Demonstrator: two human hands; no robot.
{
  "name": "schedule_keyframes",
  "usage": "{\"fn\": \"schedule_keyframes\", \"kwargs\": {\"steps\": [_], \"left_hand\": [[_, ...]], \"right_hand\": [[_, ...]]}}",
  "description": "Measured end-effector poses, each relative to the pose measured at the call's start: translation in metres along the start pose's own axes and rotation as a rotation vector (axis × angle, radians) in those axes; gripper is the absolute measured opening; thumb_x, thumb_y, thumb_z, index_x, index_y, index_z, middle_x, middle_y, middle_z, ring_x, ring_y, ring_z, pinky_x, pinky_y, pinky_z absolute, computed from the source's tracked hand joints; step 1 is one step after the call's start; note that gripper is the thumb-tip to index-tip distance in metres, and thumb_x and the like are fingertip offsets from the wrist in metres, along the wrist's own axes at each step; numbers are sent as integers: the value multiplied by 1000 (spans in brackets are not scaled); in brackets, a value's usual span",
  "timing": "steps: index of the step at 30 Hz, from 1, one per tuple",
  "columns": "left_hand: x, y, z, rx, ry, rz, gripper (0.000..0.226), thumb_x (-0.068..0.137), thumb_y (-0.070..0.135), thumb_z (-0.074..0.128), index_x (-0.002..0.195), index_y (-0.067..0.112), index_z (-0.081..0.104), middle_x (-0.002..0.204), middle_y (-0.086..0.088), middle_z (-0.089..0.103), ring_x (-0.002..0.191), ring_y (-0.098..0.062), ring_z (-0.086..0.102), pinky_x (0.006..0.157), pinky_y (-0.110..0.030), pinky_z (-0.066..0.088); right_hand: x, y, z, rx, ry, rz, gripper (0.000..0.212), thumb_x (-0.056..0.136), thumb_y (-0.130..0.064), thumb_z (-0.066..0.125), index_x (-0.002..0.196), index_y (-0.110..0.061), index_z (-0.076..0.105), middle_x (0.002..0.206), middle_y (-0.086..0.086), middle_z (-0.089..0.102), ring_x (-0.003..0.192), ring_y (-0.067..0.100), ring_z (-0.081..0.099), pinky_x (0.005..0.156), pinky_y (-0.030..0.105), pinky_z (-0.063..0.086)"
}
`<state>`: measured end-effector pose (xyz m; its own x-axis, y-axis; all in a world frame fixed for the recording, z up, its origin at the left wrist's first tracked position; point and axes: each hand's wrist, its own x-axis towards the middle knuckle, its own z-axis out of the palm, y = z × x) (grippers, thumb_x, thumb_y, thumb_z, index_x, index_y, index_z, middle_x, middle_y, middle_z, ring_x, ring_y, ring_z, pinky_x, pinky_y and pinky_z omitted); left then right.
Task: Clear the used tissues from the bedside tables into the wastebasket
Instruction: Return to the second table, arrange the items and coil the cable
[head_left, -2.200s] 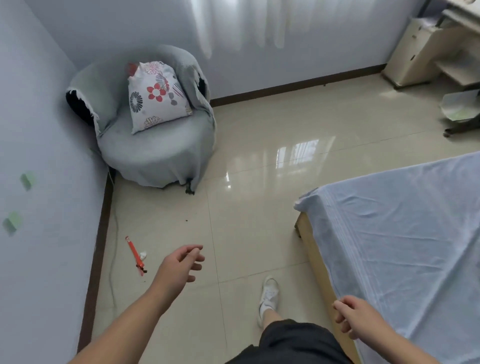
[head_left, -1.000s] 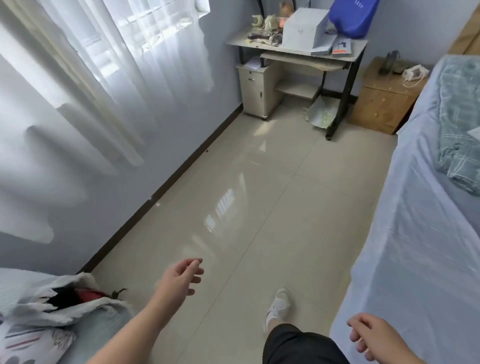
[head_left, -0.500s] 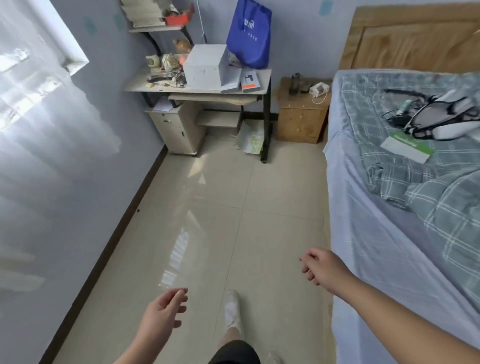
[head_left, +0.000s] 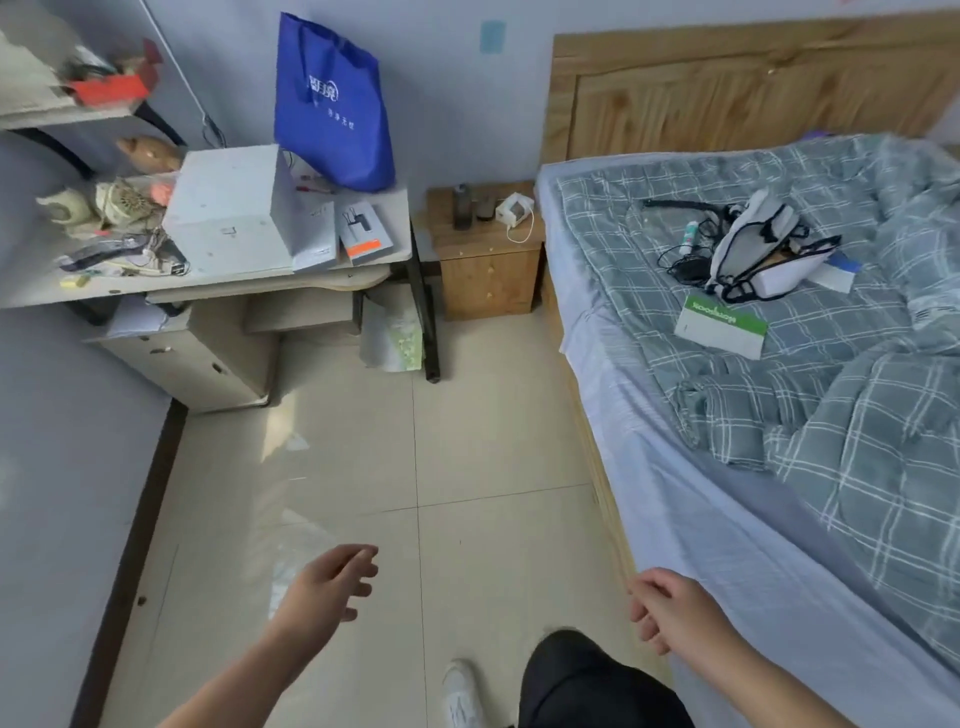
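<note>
A wooden bedside table stands against the far wall between the desk and the bed. On its top sit dark bottles and a small white item with a white cable; I cannot tell whether it is a tissue. A wastebasket with a pale liner stands under the desk. My left hand hangs empty over the floor with loosely curled fingers. My right hand is empty too, fingers relaxed, beside the bed's edge.
A cluttered desk with a grey box and blue bag fills the left. The bed with a checked quilt, a white bag and a booklet fills the right. Tiled floor runs between them.
The view has swung from the armchair corner past the curtain to the desk and bedside table, and moved closer. Both hands stay empty; the right one has dropped back toward my body.
</note>
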<state>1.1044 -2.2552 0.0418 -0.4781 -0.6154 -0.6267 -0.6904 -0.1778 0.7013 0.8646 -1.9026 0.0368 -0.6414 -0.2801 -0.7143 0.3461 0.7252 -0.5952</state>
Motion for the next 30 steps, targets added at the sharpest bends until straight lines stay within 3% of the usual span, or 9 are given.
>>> {"fn": "schedule_keyframes", "kwargs": {"steps": [5, 10, 19, 23, 30], "left_hand": [[105, 103, 11, 38, -42, 90, 19, 106, 32, 60, 109, 30, 79, 99, 5, 81, 93, -19, 77, 73, -35, 61], [191, 191, 34, 27, -36, 91, 19, 107, 32, 60, 110, 31, 78, 100, 5, 81, 94, -20, 76, 74, -36, 61], [297, 291, 39, 6, 29, 31, 16, 105, 30, 63, 104, 31, 79, 91, 10, 82, 90, -20, 76, 69, -34, 59], [366, 325, 31, 15, 27, 17, 17, 106, 29, 61, 105, 28, 77, 95, 1, 81, 92, -22, 75, 70, -35, 58], [497, 416, 14, 67, -82, 26, 17, 106, 34, 61, 104, 29, 77, 93, 4, 81, 88, -16, 75, 69, -32, 59]], "right_hand": [[68, -15, -19, 8, 34, 89, 22, 97, -17, 60, 81, -11, 74, 64, 3, 70, 49, 15, 59, 50, 30, 45], [167, -78, -51, 7, 18, 102, 21, 97, -16, 60, 82, -8, 72, 66, 8, 72, 50, 16, 59, 52, 31, 45], [321, -327, -108, -60, -11, -102, 16, 97, -20, 61, 88, -16, 73, 75, 2, 75, 56, 13, 63, 56, 31, 48], [382, -430, -108, -69, 6, -181, 16, 98, -19, 59, 91, -14, 73, 80, 4, 75, 58, 12, 64, 57, 31, 51], [462, -519, -102, -75, 49, -130, 16, 99, -19, 60, 91, -15, 73, 79, 3, 75, 57, 11, 65, 60, 32, 51]]}}
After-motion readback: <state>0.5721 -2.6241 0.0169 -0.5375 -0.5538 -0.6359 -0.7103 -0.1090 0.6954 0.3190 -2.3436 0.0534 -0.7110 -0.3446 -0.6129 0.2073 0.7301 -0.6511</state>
